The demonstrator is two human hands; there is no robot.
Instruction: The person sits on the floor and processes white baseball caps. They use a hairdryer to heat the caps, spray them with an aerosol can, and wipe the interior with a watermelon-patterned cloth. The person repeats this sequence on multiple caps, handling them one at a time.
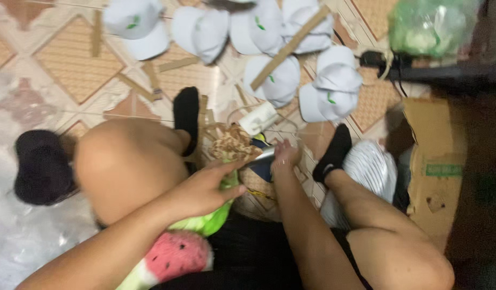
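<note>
Two hands meet low between the knees: left hand [205,188] curls round a green bundle [218,217], right hand [285,157] pinches a blurry dark blue item [261,161]. Cardboard box [436,161] sits right, contents unclear; clear bag [430,27] holds something green. White caps [269,32] cover the floor.

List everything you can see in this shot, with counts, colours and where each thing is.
white caps: about seven, white, floor at top
cardboard strips: several, brown, among the caps
black cap: one, left
plastic bag: one, green, top right
cardboard box: one, brown, right
watermelon cushion: one, pink and green, lap
black socks: two, on the feet
left hand: on green fabric
right hand: at a blurred item
</note>
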